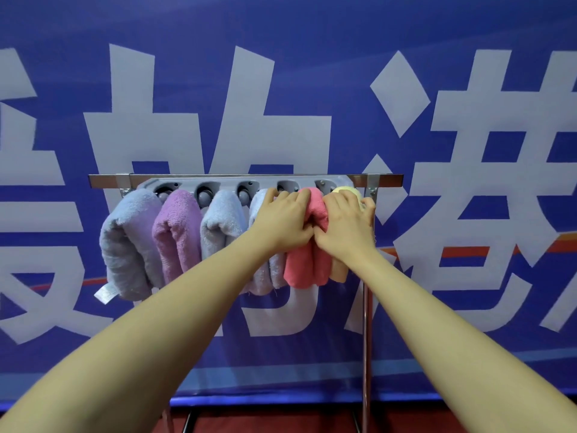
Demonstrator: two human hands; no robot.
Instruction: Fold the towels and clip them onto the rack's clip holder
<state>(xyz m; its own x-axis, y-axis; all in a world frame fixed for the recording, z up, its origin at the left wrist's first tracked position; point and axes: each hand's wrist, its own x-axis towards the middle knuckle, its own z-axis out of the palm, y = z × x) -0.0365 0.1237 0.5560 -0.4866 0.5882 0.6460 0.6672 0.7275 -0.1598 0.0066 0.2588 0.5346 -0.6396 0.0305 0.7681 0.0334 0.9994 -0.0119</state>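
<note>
Fluffy terry towels run grey-blue (128, 245), purple (178, 232), pale blue (220, 223), coral pink (307, 264), then yellow (346, 191), on a grey plastic clip holder (224, 182), against a blue banner with white lettering (281, 89).

head view faces rack (246, 179) closely.

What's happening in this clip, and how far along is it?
A person is hanging folded towels on a rack's grey clip holder. Both hands grip the pink towel: the left hand and right hand bunch its top up at the holder. Four towels already hang to the left: a grey-blue one, a purple one, a light blue one and a pale one partly hidden by the left arm. A yellow towel hangs at the right end.
</note>
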